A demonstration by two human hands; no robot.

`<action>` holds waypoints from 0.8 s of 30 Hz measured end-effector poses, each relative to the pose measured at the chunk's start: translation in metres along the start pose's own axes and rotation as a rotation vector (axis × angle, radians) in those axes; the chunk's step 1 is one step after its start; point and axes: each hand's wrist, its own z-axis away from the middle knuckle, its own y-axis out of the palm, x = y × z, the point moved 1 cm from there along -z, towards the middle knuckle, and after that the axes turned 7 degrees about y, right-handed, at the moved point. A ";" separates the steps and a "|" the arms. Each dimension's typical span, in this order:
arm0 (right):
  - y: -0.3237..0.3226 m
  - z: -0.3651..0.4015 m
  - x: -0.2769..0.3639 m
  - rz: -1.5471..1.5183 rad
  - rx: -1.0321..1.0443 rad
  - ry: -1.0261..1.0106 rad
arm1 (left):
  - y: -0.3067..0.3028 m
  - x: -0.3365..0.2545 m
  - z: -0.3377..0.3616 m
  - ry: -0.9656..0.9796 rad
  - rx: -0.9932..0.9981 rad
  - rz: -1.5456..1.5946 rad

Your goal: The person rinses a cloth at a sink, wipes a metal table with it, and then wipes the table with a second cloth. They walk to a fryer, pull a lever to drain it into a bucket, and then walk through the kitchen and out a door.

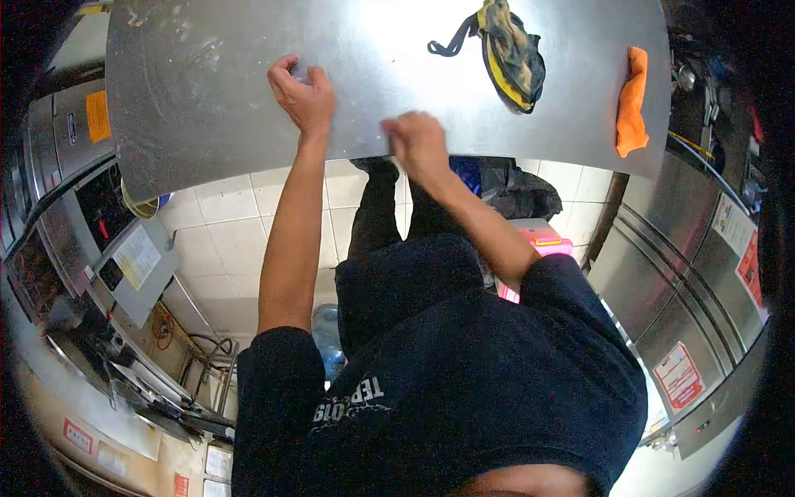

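My left hand (305, 101) is over the left-middle part of the steel table (224, 108), its fingers curled round with thumb and forefinger facing each other. A small pale gleam shows between them, but I cannot tell what it is. My right hand (421, 147) is at the table's near edge, bent inward and smeared by motion, so its fingertips are blurred. Beyond it to the right lies a crumpled black and yellow cloth item (512, 58) with a dark strap loop. An orange cloth (633, 103) lies folded long near the table's right end.
White crumbs and smears mark the tabletop's left side. Below the table are a tiled floor (236, 215), a black plastic bag (522, 195) and a pink box (551, 242). Steel cabinets (662, 273) stand on the right, kitchen equipment (124, 240) on the left. A clear blue bottle (330, 340) stands by my left side.
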 end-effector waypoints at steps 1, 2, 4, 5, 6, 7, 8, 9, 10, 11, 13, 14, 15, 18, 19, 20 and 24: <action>0.003 0.009 0.002 -0.024 0.084 -0.107 | 0.002 -0.002 0.000 -0.008 -0.003 0.021; 0.000 0.014 0.014 -0.095 0.058 -0.065 | 0.004 -0.004 0.000 -0.009 -0.003 0.029; -0.004 0.003 0.002 -0.070 -0.045 -0.007 | 0.001 -0.003 0.000 -0.055 0.021 0.009; -0.007 -0.004 -0.001 -0.053 -0.148 0.049 | 0.001 -0.002 -0.002 -0.059 0.010 0.000; -0.008 -0.002 0.003 0.024 -0.084 0.040 | 0.001 -0.003 -0.001 -0.035 0.004 0.001; -0.009 0.005 0.008 0.021 -0.085 0.043 | 0.001 -0.004 -0.002 -0.007 0.003 0.008; -0.009 0.012 0.012 -0.020 0.001 -0.002 | 0.001 -0.004 -0.001 -0.006 0.006 0.010; -0.008 0.016 0.013 -0.059 0.086 -0.048 | 0.001 -0.004 -0.001 -0.005 0.003 0.027; -0.002 0.014 -0.001 -0.049 0.001 -0.042 | 0.001 -0.003 -0.001 -0.005 -0.004 0.041; -0.008 0.004 -0.002 -0.039 -0.049 0.028 | 0.001 -0.001 -0.002 -0.008 -0.010 0.037; -0.007 0.006 0.003 -0.055 -0.033 -0.002 | 0.002 0.000 0.000 0.017 0.000 -0.006; -0.007 0.011 0.005 -0.052 -0.038 0.006 | 0.002 -0.001 0.001 0.020 0.008 -0.001; -0.007 0.016 0.007 -0.063 0.022 -0.026 | 0.002 -0.001 0.001 0.008 0.009 0.017; -0.004 0.009 0.003 -0.056 0.002 -0.032 | 0.004 0.000 0.000 0.012 -0.005 0.030; -0.003 0.009 0.002 -0.038 -0.082 0.011 | 0.003 0.001 0.000 0.031 -0.004 0.028; -0.001 0.015 0.007 -0.080 0.012 -0.076 | 0.002 0.001 -0.001 0.035 0.000 0.028; -0.004 0.016 0.014 -0.014 0.063 -0.041 | 0.004 -0.003 0.000 0.011 0.005 0.015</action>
